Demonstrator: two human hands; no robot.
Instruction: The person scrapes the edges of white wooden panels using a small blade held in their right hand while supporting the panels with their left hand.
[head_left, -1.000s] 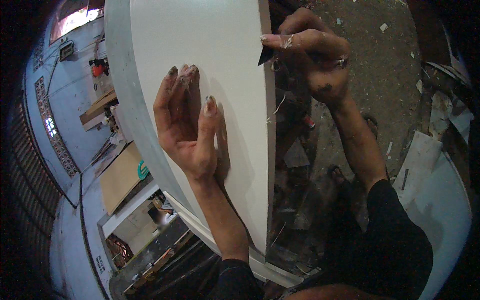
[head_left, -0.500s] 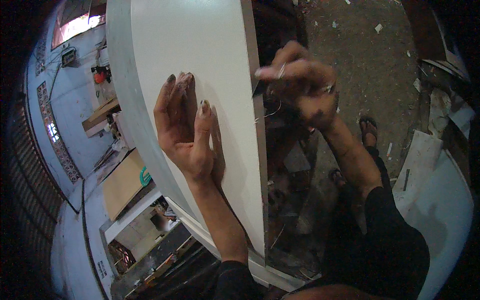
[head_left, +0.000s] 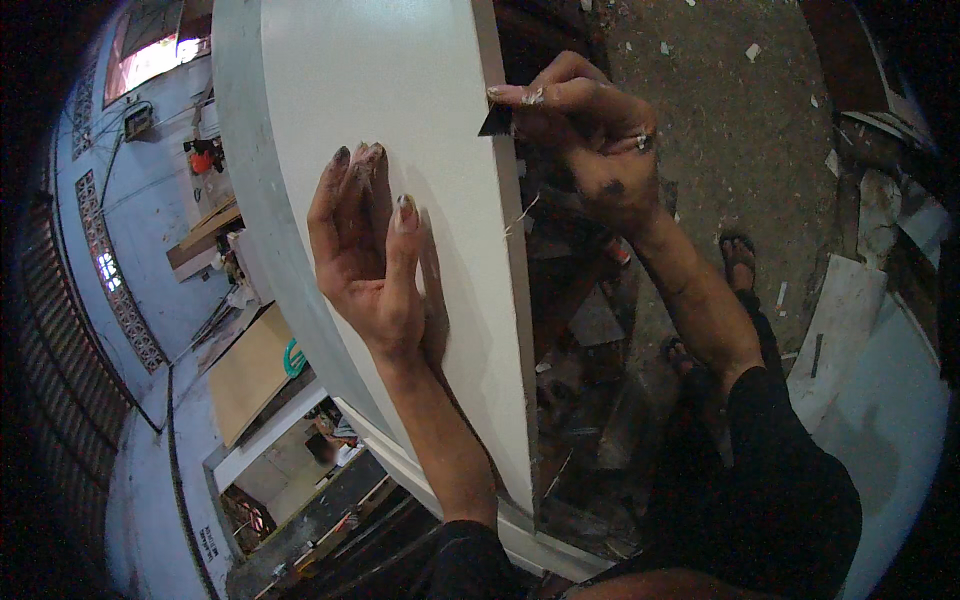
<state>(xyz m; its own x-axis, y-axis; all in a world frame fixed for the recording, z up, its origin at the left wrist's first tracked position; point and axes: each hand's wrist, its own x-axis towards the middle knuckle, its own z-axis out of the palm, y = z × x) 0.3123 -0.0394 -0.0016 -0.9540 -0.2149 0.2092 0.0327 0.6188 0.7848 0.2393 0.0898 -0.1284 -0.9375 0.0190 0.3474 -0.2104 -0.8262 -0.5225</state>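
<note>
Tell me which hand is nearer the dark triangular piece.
Right. The right hand holds the piece at the edge of the white panel; the left hand is apart, farther left.

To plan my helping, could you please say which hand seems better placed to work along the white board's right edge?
Probably the right hand: it holds a dark flat piece at the edge of the white board. The left hand is open over the board's face, apparently holding nothing.

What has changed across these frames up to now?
The right hand moved the blade down the edge of the panel, then mostly back up. Nothing was taken or let go; the blade stays gripped. The left hand stayed put, open over the panel.
</note>
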